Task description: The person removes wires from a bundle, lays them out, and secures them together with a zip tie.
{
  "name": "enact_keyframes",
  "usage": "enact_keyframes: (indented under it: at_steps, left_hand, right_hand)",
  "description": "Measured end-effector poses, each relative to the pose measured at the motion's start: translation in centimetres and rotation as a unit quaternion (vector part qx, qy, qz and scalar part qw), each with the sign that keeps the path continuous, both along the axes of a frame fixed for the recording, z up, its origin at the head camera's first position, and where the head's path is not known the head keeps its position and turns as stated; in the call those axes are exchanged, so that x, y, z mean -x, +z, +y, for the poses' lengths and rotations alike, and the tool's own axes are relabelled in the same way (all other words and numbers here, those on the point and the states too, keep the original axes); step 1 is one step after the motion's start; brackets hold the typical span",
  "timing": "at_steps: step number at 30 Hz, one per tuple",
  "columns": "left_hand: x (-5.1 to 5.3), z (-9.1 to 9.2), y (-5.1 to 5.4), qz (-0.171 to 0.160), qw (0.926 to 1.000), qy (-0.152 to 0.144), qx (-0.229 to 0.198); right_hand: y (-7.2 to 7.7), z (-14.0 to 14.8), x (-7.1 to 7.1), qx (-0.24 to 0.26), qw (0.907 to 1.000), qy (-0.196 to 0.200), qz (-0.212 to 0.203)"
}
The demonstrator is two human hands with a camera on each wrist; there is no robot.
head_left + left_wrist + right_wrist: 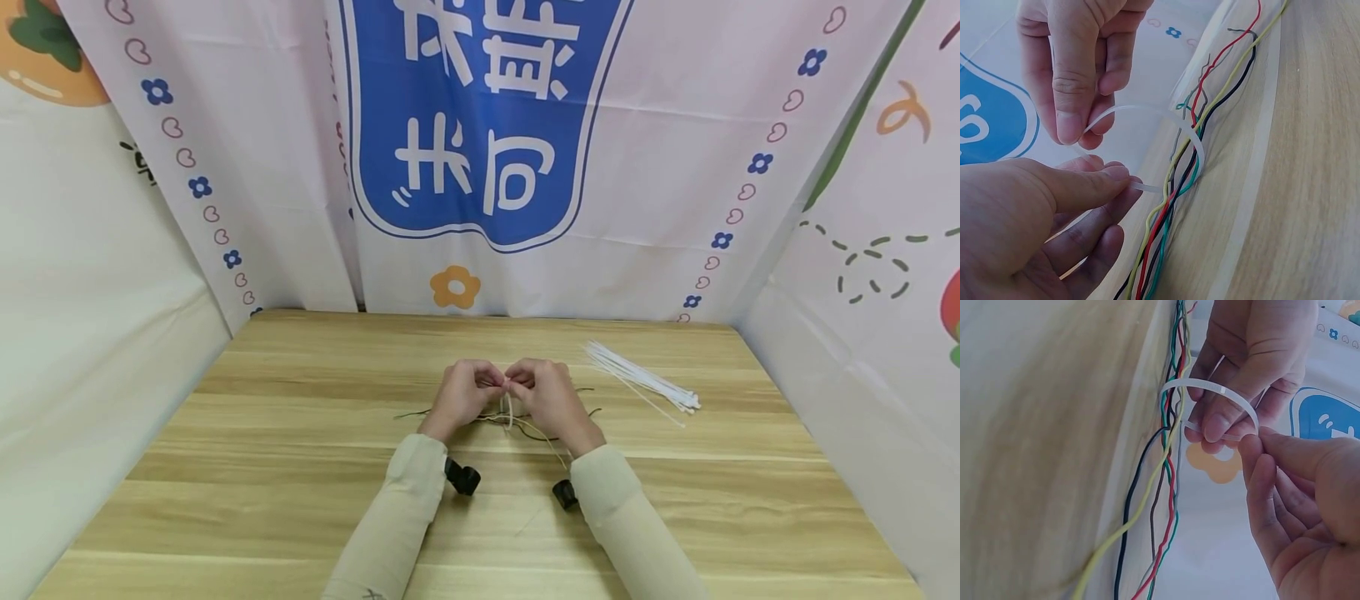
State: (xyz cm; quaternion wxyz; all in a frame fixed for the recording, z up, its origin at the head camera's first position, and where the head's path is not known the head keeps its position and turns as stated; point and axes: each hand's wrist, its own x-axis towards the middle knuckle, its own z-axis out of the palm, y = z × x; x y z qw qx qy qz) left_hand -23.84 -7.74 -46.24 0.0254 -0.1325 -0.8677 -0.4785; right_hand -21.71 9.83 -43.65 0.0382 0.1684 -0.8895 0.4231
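A white cable tie (1190, 128) loops around a bundle of thin wires (1175, 181) in yellow, red, black, green and grey. Between thumb and fingertips, my left hand (463, 396) pinches one end of the tie. The other end is pinched by my right hand (551, 400), and both hands' fingertips meet above the bundle. In the right wrist view the loop stands wide and loose about the wires. Fingertips cover the tie's head, so I cannot tell whether its tail is threaded.
On the wooden table (300, 450), a bunch of white cable ties (641, 377) lies to the right of the hands, one strand apart from the rest. A printed cloth (285, 208) hangs behind the table, and pale cloth walls stand at both sides.
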Motion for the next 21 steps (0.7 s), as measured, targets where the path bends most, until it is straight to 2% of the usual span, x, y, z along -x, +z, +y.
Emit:
enact_keyframes:
  at_steps: [9,21]
  left_hand:
    - [0.04,-0.05,0.13,0.0,1.0,-0.001,0.0]
    - [-0.19,0.08,0.31,0.011,0.9999,-0.002,0.005]
  right_hand:
    - [0.13,0.03,0.0,0.003,1.0,0.002,-0.007]
    - [-0.47,-0.05,0.33,-0.005,0.9999,0.012,0.0]
